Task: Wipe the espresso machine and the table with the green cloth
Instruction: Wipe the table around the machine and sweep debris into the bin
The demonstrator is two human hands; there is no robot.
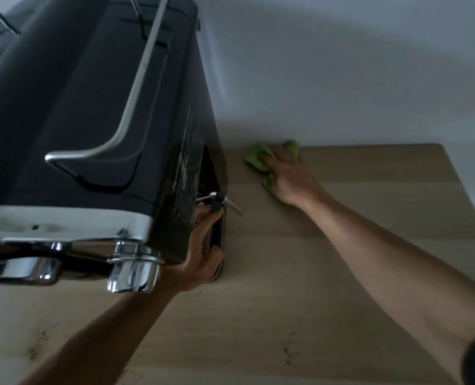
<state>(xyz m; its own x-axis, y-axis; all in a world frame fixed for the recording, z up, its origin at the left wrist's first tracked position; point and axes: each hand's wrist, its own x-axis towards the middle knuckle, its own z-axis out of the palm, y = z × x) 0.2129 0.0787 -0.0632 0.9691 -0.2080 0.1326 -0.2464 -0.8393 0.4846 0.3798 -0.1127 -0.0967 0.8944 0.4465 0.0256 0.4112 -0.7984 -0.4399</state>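
Note:
The black and chrome espresso machine (91, 120) fills the left of the head view, seen from above. My left hand (203, 254) grips its lower right front corner, fingers curled round the edge by the drip tray, just under the steam wand (219, 200). My right hand (286, 173) presses flat on the crumpled green cloth (255, 158), which lies on the wooden table (369, 218) at its far edge by the wall, right of the machine. Most of the cloth is hidden under the hand.
A white wall (342, 79) runs behind the table. Dark coffee specks (287, 354) dot the near part of the tabletop, with more specks (36, 345) at the front left. The table's right edge (464, 195) drops off at the far right.

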